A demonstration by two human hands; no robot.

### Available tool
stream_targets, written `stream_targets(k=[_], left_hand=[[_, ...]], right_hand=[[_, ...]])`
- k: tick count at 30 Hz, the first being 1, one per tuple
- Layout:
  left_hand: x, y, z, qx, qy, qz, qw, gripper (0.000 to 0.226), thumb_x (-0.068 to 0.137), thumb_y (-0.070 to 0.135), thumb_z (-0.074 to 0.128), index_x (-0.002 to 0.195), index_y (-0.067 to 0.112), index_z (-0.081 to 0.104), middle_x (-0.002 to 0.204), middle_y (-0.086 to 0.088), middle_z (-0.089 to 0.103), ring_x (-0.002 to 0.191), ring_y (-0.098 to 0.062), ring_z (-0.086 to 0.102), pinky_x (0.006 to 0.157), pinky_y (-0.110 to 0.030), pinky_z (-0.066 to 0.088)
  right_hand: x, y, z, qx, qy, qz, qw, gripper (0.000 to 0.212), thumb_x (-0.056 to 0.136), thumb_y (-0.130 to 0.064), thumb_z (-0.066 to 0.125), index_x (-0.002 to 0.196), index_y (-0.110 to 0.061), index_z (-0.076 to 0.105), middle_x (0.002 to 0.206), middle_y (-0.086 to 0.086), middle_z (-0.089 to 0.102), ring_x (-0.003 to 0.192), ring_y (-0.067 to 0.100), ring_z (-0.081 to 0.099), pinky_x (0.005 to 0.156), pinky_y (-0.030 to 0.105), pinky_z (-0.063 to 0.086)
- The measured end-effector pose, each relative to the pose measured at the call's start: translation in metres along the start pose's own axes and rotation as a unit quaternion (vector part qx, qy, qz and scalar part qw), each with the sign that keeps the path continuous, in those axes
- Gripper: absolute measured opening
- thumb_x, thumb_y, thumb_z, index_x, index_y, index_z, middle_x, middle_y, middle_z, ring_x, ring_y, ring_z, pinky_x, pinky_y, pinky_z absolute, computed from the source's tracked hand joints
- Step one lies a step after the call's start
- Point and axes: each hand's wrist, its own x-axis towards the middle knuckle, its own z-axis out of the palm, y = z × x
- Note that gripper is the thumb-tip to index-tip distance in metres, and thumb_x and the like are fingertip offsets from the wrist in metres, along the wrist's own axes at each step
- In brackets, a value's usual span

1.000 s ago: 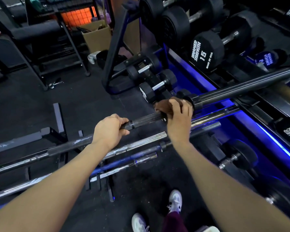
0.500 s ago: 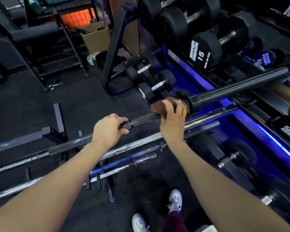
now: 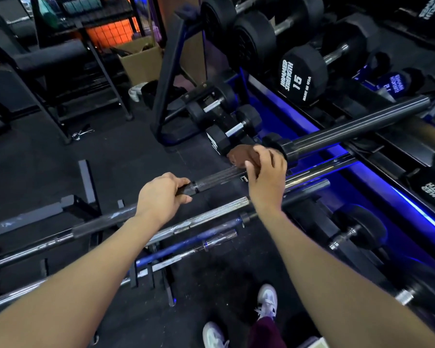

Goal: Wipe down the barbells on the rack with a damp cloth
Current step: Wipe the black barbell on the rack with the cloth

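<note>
A long black barbell (image 3: 219, 177) runs across the view from lower left to upper right, its thick sleeve (image 3: 357, 124) at the right. My left hand (image 3: 161, 197) grips its shaft from above. My right hand (image 3: 266, 177) holds a brown cloth (image 3: 241, 156) wrapped over the shaft just left of the collar. Two more barbells, a chrome one (image 3: 206, 217) and a blue one (image 3: 186, 244), lie lower on the floor rack (image 3: 151, 272), partly hidden by my forearms.
A blue-lit dumbbell rack (image 3: 299, 71) with several black dumbbells fills the right side. Loose dumbbells (image 3: 226, 126) lie on the floor ahead. A cardboard box (image 3: 141, 61) and a bench frame (image 3: 53, 61) stand at the back left. My shoes (image 3: 266, 302) are below.
My right hand and the cloth have shifted slightly left along the bar, away from the collar. My left hand keeps its grip in place.
</note>
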Motion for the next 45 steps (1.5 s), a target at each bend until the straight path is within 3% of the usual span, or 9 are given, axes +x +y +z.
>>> stream_targets(k=[4, 9, 16, 22, 24, 29, 39, 42, 45], left_hand=[[0.001, 0.001, 0.000, -0.005, 0.004, 0.002, 1.000, 0.045, 0.087, 0.039, 0.063, 0.131, 0.031, 0.054, 0.120, 0.001, 0.056, 0.111, -0.023, 0.055, 0.081, -0.028, 0.040], [-0.002, -0.004, -0.002, 0.004, -0.004, 0.004, 1.000, 0.045, 0.086, 0.040, 0.064, 0.130, 0.031, 0.055, 0.118, 0.000, 0.057, 0.108, -0.024, 0.056, 0.079, -0.029, 0.040], [0.001, -0.003, 0.001, -0.018, -0.002, 0.002, 1.000, 0.046, 0.087, 0.040, 0.063, 0.132, 0.033, 0.053, 0.121, 0.001, 0.056, 0.113, -0.022, 0.053, 0.086, -0.030, 0.041], [-0.002, -0.002, -0.001, 0.008, -0.001, 0.005, 1.000, 0.028, 0.085, 0.040, 0.065, 0.101, 0.017, 0.065, 0.107, -0.002, 0.058, 0.100, -0.025, 0.057, 0.068, -0.029, 0.035], [-0.002, -0.004, -0.003, 0.006, -0.008, 0.005, 1.000, 0.032, 0.085, 0.040, 0.065, 0.113, 0.023, 0.064, 0.112, -0.001, 0.057, 0.104, -0.025, 0.056, 0.073, -0.030, 0.038], [-0.001, -0.003, -0.002, -0.020, -0.008, 0.004, 1.000, 0.047, 0.088, 0.039, 0.062, 0.133, 0.033, 0.052, 0.119, 0.000, 0.056, 0.114, -0.023, 0.053, 0.086, -0.032, 0.042], [-0.037, -0.040, 0.002, -0.039, 0.074, -0.014, 0.996, 0.054, 0.077, 0.027, 0.076, 0.129, 0.022, 0.058, 0.114, 0.001, 0.054, 0.115, -0.021, 0.047, 0.086, -0.038, 0.047], [-0.040, -0.046, 0.006, -0.026, 0.094, -0.030, 0.995, 0.045, 0.079, 0.020, 0.074, 0.123, 0.020, 0.063, 0.106, -0.001, 0.059, 0.106, -0.025, 0.054, 0.080, -0.039, 0.049], [-0.039, -0.045, 0.003, -0.018, 0.101, -0.029, 0.994, 0.033, 0.077, 0.016, 0.074, 0.109, 0.015, 0.069, 0.096, -0.005, 0.060, 0.094, -0.029, 0.057, 0.071, -0.037, 0.047]], right_hand=[[-0.044, -0.048, 0.033, 0.029, 0.002, -0.045, 0.999, 0.032, 0.086, -0.025, 0.059, 0.114, -0.010, 0.061, 0.115, 0.018, 0.056, 0.109, 0.034, 0.050, 0.097, 0.029, 0.035], [-0.041, -0.030, 0.027, 0.040, -0.071, -0.162, 0.983, 0.034, 0.085, -0.027, 0.057, 0.117, -0.015, 0.059, 0.115, 0.018, 0.055, 0.110, 0.030, 0.042, 0.094, 0.041, 0.045], [-0.012, -0.006, 0.017, 0.049, 0.043, 0.054, 0.996, 0.033, 0.091, -0.020, 0.059, 0.122, -0.011, 0.061, 0.127, 0.018, 0.051, 0.117, 0.032, 0.042, 0.094, 0.046, 0.042], [-0.078, -0.069, 0.037, 0.082, -0.064, -0.081, 0.991, 0.038, 0.088, -0.031, 0.045, 0.118, -0.015, 0.063, 0.126, 0.015, 0.054, 0.118, 0.031, 0.044, 0.099, 0.035, 0.039], [-0.064, -0.049, 0.029, 0.072, -0.078, -0.123, 0.987, 0.037, 0.088, -0.028, 0.048, 0.119, -0.013, 0.063, 0.125, 0.016, 0.054, 0.118, 0.028, 0.042, 0.101, 0.031, 0.036], [-0.004, 0.007, 0.004, 0.079, 0.012, 0.027, 0.996, 0.035, 0.091, -0.018, 0.060, 0.125, -0.013, 0.059, 0.130, 0.013, 0.050, 0.120, 0.029, 0.043, 0.099, 0.027, 0.032], [-0.007, -0.007, 0.015, 0.064, 0.055, 0.061, 0.995, 0.032, 0.090, -0.018, 0.061, 0.121, -0.011, 0.062, 0.129, 0.014, 0.053, 0.115, 0.035, 0.047, 0.098, 0.033, 0.034], [-0.049, -0.046, 0.042, 0.088, 0.066, 0.009, 0.994, 0.030, 0.087, -0.023, 0.057, 0.112, -0.009, 0.066, 0.120, 0.019, 0.057, 0.108, 0.038, 0.052, 0.096, 0.039, 0.035], [-0.101, -0.092, 0.060, 0.122, -0.030, -0.086, 0.988, 0.030, 0.085, -0.020, 0.056, 0.112, -0.011, 0.067, 0.124, 0.017, 0.057, 0.116, 0.028, 0.043, 0.102, 0.032, 0.035]])
